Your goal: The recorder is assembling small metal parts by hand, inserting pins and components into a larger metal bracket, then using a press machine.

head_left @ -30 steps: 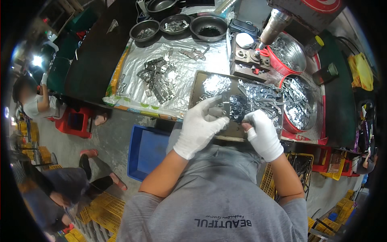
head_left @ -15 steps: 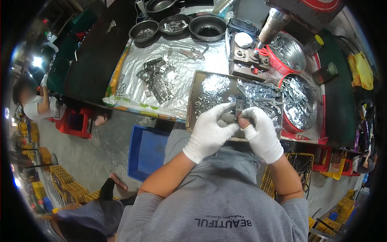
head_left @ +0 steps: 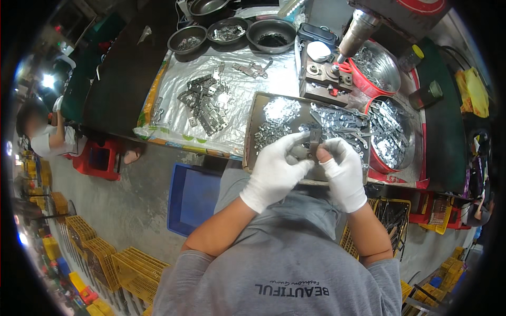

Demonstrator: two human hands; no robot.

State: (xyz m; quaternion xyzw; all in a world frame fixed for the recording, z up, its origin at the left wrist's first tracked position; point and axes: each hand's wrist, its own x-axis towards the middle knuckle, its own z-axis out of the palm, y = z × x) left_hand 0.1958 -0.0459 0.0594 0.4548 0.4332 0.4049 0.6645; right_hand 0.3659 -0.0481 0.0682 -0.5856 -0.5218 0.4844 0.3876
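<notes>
Both my hands wear white gloves and meet over the near side of a shallow cardboard tray [head_left: 253,118]. Between them a small metal bracket [head_left: 314,136] stands upright. My left hand [head_left: 282,164] pinches it from the left, thumb and fingers curled round. My right hand [head_left: 342,171], its thumb tip bare, is closed against the bracket's lower right side. Whether a smaller part sits between the fingertips is hidden. Under and beyond the hands the tray holds small shiny metal pieces [head_left: 274,129] at left and long flat metal levers [head_left: 337,124] at right.
A press [head_left: 358,34] overhangs a steel die block [head_left: 326,79]. Red-rimmed bowls [head_left: 392,134] of metal parts stand at right. Dark bowls [head_left: 271,37] line the back; brackets [head_left: 205,102] lie piled on silver sheeting. A blue bin [head_left: 192,200] is by my left; a co-worker [head_left: 50,134] sits far left.
My right hand has shifted slightly left and its thumb has moved up along the bracket. My left hand stays nearly still. A person passing at lower left has gone from view.
</notes>
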